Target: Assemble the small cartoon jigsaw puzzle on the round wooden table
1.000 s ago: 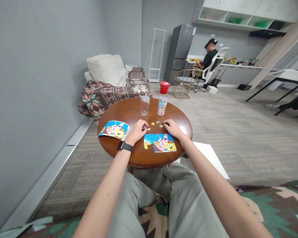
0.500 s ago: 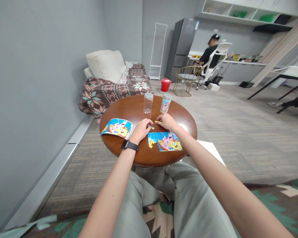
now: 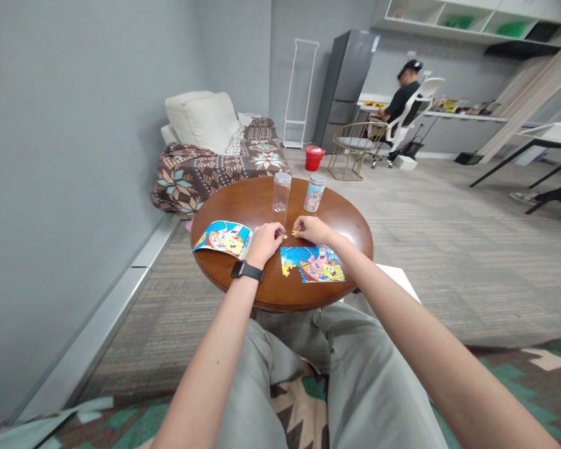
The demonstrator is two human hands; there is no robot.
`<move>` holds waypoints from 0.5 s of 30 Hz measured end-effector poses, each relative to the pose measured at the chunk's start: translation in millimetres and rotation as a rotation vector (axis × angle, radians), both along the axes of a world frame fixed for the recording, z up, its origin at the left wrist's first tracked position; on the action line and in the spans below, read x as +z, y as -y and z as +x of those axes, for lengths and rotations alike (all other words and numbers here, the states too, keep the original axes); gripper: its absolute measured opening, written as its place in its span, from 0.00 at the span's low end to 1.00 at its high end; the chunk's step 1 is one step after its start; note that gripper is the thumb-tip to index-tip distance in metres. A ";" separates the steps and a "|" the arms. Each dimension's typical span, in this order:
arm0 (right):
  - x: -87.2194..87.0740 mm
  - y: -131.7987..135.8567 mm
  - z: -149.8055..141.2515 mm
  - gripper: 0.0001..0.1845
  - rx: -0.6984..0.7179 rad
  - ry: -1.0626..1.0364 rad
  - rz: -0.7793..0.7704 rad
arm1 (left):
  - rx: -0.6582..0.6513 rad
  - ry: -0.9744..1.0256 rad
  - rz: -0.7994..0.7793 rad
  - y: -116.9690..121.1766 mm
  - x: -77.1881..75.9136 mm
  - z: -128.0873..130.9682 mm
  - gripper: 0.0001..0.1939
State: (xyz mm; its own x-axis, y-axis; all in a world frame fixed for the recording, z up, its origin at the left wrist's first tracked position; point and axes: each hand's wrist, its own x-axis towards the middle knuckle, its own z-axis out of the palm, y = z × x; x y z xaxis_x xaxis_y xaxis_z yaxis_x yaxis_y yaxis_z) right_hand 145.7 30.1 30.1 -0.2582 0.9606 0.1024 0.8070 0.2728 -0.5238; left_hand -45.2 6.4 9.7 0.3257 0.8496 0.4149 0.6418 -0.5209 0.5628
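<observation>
Both my hands are over the round brown table, just beyond a partly assembled jigsaw puzzle (image 3: 315,264) whose lower left corner has a gap. My left hand (image 3: 267,239), with a black watch on its wrist, has its fingers closed on a small yellow puzzle piece (image 3: 285,236). Facing it, my right hand (image 3: 309,229) pinches another yellow puzzle piece (image 3: 294,233). A short space separates the two pieces. Left of my left hand lies a curved picture sheet (image 3: 223,239) with the same cartoon scene.
Behind my hands stand a clear jar (image 3: 281,193) and a jar with a printed label (image 3: 314,193) on the table (image 3: 243,196). Farther off are a patterned sofa (image 3: 215,162), a red bin (image 3: 313,159), a gold-framed chair (image 3: 355,146) and a seated person (image 3: 402,100).
My right hand has come slightly lower, and its yellow piece sits nearer the table's front. My left hand has barely moved. The whole view has shifted a little.
</observation>
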 end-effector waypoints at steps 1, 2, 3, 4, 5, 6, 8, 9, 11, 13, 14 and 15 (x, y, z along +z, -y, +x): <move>1.7 3.2 -0.8 0.08 0.012 -0.022 0.012 | -0.004 0.002 -0.003 0.3 0.2 0.1 0.07; 3.3 7.4 -1.6 0.08 0.028 -0.044 0.025 | -0.009 0.004 -0.006 0.6 0.6 0.2 0.07; 4.7 13.1 -2.3 0.07 0.043 -0.068 0.040 | -0.012 0.005 -0.009 0.9 1.0 0.4 0.08; 5.8 20.4 -2.9 0.05 0.062 -0.090 0.052 | -0.012 0.007 -0.011 1.2 1.3 0.6 0.09; 6.4 29.3 -3.5 0.03 0.079 -0.116 0.061 | -0.011 0.008 -0.012 1.4 1.6 0.9 0.09; 6.4 39.5 -4.0 0.03 0.088 -0.148 0.081 | -0.012 0.008 -0.014 1.5 1.7 1.1 0.09; 4.2 61.9 -5.1 0.05 0.139 -0.211 0.091 | -0.014 0.009 -0.018 1.3 1.6 1.5 0.09; 2.1 72.9 -5.9 0.06 0.163 -0.235 0.095 | -0.017 0.011 -0.018 1.0 1.5 1.6 0.09; -3.6 91.5 -7.7 0.08 0.170 -0.275 0.119 | -0.022 0.017 -0.018 0.5 1.1 1.8 0.09; -9.7 103.4 -9.8 0.09 0.167 -0.288 0.146 | -0.025 0.027 -0.017 0.3 1.0 1.9 0.09; -12.3 106.9 -10.8 0.09 0.159 -0.290 0.159 | -0.028 0.033 -0.019 0.4 1.0 1.9 0.09; -14.3 109.1 -11.6 0.09 0.147 -0.292 0.171 | -0.031 0.040 -0.022 0.6 1.0 1.8 0.09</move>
